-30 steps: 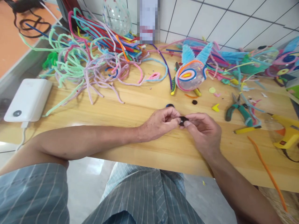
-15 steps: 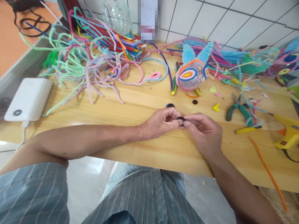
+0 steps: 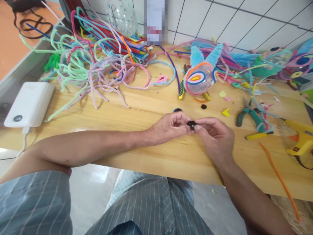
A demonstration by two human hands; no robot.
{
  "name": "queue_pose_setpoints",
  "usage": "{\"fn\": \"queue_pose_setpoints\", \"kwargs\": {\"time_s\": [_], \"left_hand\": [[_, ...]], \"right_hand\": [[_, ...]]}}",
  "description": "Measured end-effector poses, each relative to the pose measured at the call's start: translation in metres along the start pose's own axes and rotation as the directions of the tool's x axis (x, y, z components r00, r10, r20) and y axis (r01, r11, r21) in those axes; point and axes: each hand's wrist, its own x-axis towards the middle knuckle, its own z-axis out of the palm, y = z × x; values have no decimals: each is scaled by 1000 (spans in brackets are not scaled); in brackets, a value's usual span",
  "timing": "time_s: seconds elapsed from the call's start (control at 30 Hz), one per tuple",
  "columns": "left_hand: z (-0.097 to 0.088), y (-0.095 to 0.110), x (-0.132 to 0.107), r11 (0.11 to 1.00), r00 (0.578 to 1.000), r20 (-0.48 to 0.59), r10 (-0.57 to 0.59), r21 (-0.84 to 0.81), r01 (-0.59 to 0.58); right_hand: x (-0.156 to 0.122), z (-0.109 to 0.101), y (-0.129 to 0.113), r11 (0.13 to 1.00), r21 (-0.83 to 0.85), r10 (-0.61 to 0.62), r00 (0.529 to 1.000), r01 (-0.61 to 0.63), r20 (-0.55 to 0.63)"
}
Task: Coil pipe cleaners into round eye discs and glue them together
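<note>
A small dark disc with a shiny face [image 3: 192, 125] is pinched between my hands over the front of the table. My left hand [image 3: 168, 128] grips its left edge with thumb and fingertips, and my right hand [image 3: 215, 133] grips the right edge; both are closed. Just behind my left fingers lies a blue and black round piece [image 3: 177, 110], partly hidden. A flat black disc [image 3: 203, 106] rests on the wood farther back. Beyond it sits a clear plastic animal head [image 3: 199, 81] with light-blue fuzzy ears and a ringed pipe-cleaner eye.
Pipe cleaners [image 3: 80, 65] lie heaped at the back left. A white power bank [image 3: 29, 103] with a cable stands at the left. To the right are green-handled pliers [image 3: 248, 114], a yellow cutter [image 3: 258, 135], a yellow glue gun [image 3: 299, 137] and an orange pipe cleaner [image 3: 280, 179].
The dark disc has tilted between my fingers, so its shiny face now shows more. My right hand has shifted very slightly to the right.
</note>
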Motion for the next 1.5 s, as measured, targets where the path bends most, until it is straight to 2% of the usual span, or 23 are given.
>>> {"fn": "queue_pose_setpoints", "kwargs": {"time_s": [0.3, 0.47, 0.6, 0.83, 0.97, 1.27, 1.5], "left_hand": [[-1, -2, 1, 999, 998, 53, 39, 2, -39], [0, -2, 0, 998, 999, 16, 44, 44, -45], [1, -1, -1, 996, 999, 9, 45, 83, -45], [0, -1, 3, 999, 998, -40, 53, -8, -53], [0, -2, 5, 996, 997, -42, 70, -59, -72], [-1, -3, 5, 998, 998, -18, 60, -29, -61], [-1, -3, 4, 999, 999, -11, 36, 2, -36]], "right_hand": [[1, 1, -1, 1000, 14, -25, 1000, 25, 1], [1, -1, 4, 994, -23, -104, 994, 105, 20], [0, -3, 6, 992, -20, -122, 991, 123, 61], [3, -3, 6, 990, 143, -4, 1000, 3, 10], [6, -3, 9, 987, 148, 63, 998, -66, 25], [6, -3, 8, 997, 82, 0, 1000, 2, -28], [4, -3, 4, 1000, 25, 3, 1000, -2, -26]]}}
